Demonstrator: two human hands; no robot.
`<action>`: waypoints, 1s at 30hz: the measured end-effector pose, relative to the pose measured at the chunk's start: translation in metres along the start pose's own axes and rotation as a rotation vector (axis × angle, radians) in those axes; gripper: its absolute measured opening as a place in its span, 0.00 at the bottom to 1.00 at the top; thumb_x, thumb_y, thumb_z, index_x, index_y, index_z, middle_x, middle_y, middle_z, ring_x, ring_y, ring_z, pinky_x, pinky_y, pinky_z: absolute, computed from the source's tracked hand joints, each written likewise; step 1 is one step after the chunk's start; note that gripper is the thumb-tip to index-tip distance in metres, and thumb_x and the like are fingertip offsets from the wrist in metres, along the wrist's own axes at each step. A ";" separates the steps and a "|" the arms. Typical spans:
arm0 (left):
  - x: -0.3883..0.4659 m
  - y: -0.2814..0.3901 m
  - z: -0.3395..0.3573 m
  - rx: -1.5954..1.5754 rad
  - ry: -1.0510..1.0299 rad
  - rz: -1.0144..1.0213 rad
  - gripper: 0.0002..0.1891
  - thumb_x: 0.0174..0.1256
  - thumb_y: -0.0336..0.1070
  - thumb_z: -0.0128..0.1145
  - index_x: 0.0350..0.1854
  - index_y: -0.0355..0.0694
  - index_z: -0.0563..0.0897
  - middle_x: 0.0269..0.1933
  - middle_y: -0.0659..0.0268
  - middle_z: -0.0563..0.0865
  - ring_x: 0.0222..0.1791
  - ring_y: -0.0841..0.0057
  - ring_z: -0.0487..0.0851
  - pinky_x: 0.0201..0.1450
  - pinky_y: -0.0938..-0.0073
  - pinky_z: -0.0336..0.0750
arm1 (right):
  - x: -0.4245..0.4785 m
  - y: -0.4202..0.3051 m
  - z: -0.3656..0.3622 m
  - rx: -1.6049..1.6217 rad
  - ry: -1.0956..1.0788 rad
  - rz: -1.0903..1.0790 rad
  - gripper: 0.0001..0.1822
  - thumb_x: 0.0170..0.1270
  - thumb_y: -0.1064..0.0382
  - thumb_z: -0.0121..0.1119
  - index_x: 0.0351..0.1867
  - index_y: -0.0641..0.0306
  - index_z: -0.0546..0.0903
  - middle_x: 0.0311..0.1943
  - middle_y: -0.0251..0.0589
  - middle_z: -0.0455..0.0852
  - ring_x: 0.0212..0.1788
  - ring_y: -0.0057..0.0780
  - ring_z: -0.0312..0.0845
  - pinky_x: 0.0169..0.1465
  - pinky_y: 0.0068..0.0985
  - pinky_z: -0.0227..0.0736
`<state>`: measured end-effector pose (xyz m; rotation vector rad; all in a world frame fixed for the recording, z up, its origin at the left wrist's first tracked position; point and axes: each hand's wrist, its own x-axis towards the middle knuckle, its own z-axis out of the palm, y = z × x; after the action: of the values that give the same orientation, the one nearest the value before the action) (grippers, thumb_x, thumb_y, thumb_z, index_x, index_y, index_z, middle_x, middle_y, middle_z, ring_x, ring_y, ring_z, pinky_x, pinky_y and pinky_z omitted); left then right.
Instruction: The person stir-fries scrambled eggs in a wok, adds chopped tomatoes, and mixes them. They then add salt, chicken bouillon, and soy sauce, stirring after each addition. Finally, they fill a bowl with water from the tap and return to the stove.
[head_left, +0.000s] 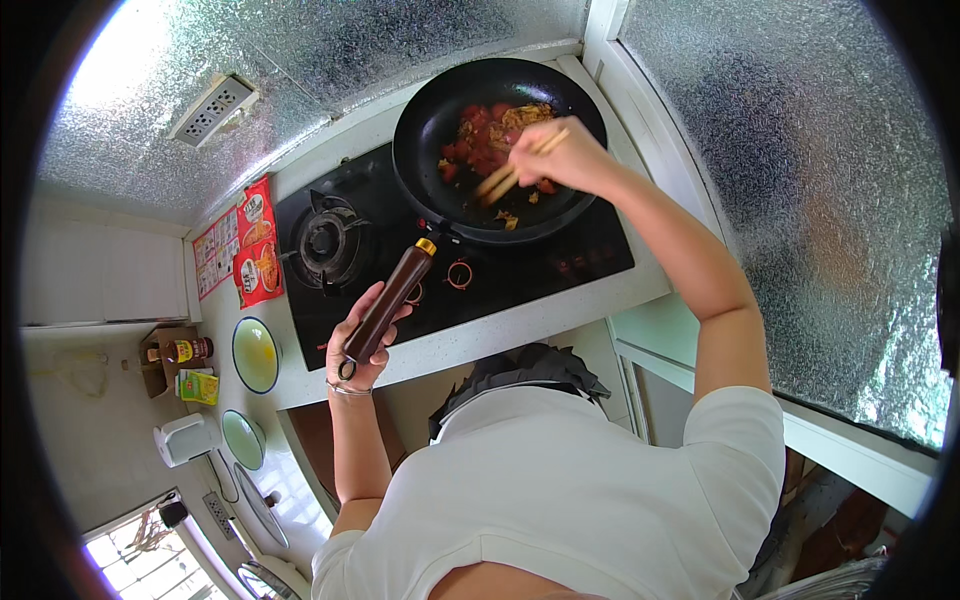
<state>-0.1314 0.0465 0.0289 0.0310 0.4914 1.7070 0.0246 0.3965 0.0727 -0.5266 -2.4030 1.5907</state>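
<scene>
A black wok stands over the right side of a black glass gas hob. In it lie red tomato pieces and browned egg, with a few loose bits near the front wall. My left hand is wrapped around the wok's dark brown handle, palm from below. My right hand is over the wok and grips a pair of wooden chopsticks, blurred by motion. Their tips reach down to the wok's inner surface at the front left.
Left of the wok is a bare burner with a pan support. Red food packets lie beside the hob. Two green bowls, a glass lid, a sauce bottle and a white appliance line the left counter. A foil-covered wall rises behind.
</scene>
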 end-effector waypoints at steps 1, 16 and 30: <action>0.001 0.000 -0.001 -0.001 -0.007 0.000 0.31 0.62 0.38 0.47 0.68 0.40 0.54 0.59 0.31 0.63 0.35 0.69 0.76 0.25 0.77 0.80 | -0.007 -0.003 0.001 -0.039 -0.150 0.002 0.07 0.57 0.65 0.59 0.30 0.68 0.81 0.25 0.37 0.85 0.27 0.19 0.82 0.31 0.16 0.73; 0.004 -0.003 0.016 0.111 0.078 0.046 0.33 0.56 0.38 0.54 0.64 0.32 0.60 0.53 0.32 0.70 0.30 0.71 0.80 0.23 0.81 0.81 | -0.004 0.010 -0.061 0.058 -0.059 0.153 0.08 0.59 0.63 0.60 0.30 0.67 0.79 0.27 0.36 0.83 0.29 0.20 0.82 0.34 0.17 0.77; 0.004 -0.002 0.017 0.121 0.074 0.053 0.32 0.57 0.38 0.55 0.63 0.31 0.61 0.52 0.34 0.72 0.31 0.68 0.83 0.20 0.84 0.80 | 0.009 0.055 -0.037 -0.426 0.348 -0.108 0.08 0.58 0.62 0.58 0.33 0.65 0.81 0.25 0.42 0.83 0.28 0.29 0.79 0.33 0.24 0.71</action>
<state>-0.1255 0.0557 0.0424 0.0690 0.6532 1.7333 0.0402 0.4509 0.0364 -0.6681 -2.4412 0.8544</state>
